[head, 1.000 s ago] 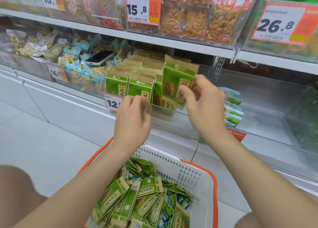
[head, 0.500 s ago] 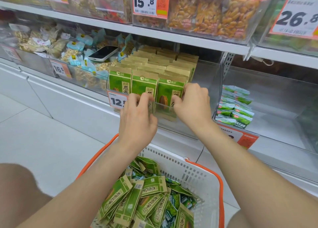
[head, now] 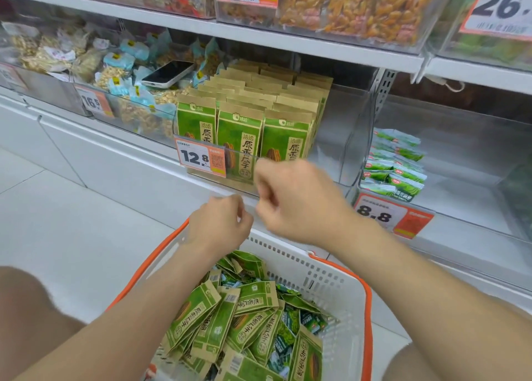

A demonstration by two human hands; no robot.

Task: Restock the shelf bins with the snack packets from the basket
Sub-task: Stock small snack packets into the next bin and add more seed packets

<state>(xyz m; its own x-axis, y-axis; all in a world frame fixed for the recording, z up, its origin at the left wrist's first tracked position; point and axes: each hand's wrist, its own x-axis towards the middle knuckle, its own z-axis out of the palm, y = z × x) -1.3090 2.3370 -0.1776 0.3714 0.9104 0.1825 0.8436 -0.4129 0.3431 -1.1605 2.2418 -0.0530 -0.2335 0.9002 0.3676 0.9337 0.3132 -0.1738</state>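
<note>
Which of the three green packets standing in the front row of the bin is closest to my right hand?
The rightmost packet: your right hand overlaps its lower edge in view, while the leftmost packet stands behind the 12.8 price tag.

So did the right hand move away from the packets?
Yes. The right hand pulled back and down off the front packets, past the price tag, toward the basket.

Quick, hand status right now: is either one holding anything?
Left hand: closed, fingers curled, nothing visible in it.
Right hand: closed in a fist, blurred, nothing visible in it.
</note>
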